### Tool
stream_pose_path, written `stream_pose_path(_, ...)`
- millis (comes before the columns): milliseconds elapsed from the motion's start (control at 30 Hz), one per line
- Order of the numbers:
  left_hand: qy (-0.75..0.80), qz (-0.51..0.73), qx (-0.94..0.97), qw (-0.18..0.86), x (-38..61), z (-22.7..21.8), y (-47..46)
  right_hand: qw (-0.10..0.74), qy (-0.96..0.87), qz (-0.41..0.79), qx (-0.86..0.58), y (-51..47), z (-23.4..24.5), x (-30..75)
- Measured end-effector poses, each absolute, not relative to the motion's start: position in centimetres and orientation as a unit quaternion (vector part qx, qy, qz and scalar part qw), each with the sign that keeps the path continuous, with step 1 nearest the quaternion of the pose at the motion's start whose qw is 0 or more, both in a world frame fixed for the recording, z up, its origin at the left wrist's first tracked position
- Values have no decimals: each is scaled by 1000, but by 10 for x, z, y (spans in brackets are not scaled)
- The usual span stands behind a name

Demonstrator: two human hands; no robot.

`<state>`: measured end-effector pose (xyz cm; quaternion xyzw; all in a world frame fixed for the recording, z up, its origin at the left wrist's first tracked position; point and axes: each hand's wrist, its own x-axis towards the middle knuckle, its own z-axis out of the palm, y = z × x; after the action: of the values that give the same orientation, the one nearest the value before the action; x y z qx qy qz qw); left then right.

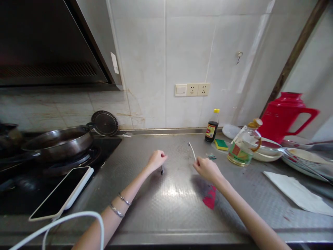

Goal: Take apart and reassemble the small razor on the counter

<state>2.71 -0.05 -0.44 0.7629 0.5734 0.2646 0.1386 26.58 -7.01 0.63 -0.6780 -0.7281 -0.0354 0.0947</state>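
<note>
My left hand (157, 159) is closed above the middle of the steel counter (145, 208). A small dark, narrow thing (162, 169) shows just below its fingers; its kind is unclear. To the right, my right hand (208, 169) closes around a thin white toothbrush (193, 151), whose small dark head points up and away from me. Beneath my right wrist lies a crumpled pinkish-red piece (210, 198), partly in shadow. Just beyond that hand is a small greenish item (211, 157), too blurred to name.
A phone (61, 192) with a white cable rests by the stove, near a steel pan (62, 140). On the right stand a sauce bottle (212, 126), a sponge (221, 144), an oil jug (241, 149), a red thermos (281, 118), stacked dishes (307, 161) and a white cloth (296, 191).
</note>
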Motion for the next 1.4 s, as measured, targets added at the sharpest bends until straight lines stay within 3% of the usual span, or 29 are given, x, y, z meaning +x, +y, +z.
stream_pose_path(467,513,319,778,176,75,8,-21,114,-778,-83,-613,-108,11,200)
stream_pose_path(900,585,101,796,117,84,5,12,93,-770,-47,-629,-109,9,205)
stream_pose_path(1400,616,38,780,102,76,-14,28,94,-715,-40,-692,-98,15,254)
